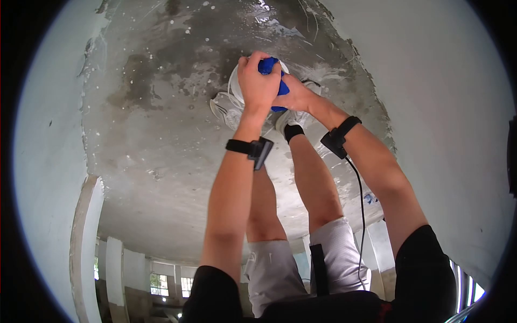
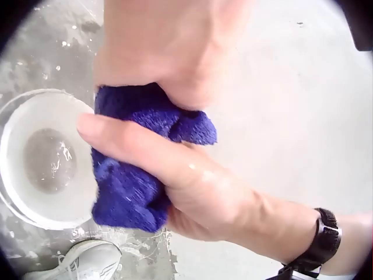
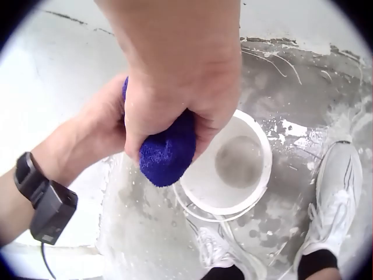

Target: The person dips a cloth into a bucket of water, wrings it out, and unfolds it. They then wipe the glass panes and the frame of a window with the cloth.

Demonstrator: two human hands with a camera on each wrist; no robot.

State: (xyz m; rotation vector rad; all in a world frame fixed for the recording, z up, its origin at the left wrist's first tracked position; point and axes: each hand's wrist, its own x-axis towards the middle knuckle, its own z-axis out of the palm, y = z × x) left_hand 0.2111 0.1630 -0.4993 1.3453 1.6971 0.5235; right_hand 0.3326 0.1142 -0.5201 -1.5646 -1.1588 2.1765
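Both hands grip one bunched blue cloth (image 1: 266,66) above a white bucket (image 1: 235,86). In the head view the left hand (image 1: 258,81) is beside the right hand (image 1: 294,94). The left wrist view has the cloth (image 2: 131,189) squeezed between the left hand (image 2: 163,52) at the top and the right hand (image 2: 192,181), whose thumb lies across it. In the right wrist view an end of the cloth (image 3: 169,151) bulges from the right hand (image 3: 180,87), the left hand (image 3: 111,119) close behind. Murky liquid (image 3: 239,162) stands in the bucket.
White shoes (image 3: 338,192) stand on the stained grey floor (image 1: 156,129) by the bucket. Pale walls (image 1: 431,107) rise on both sides. A black cable (image 1: 362,215) hangs from the right wrist's camera.
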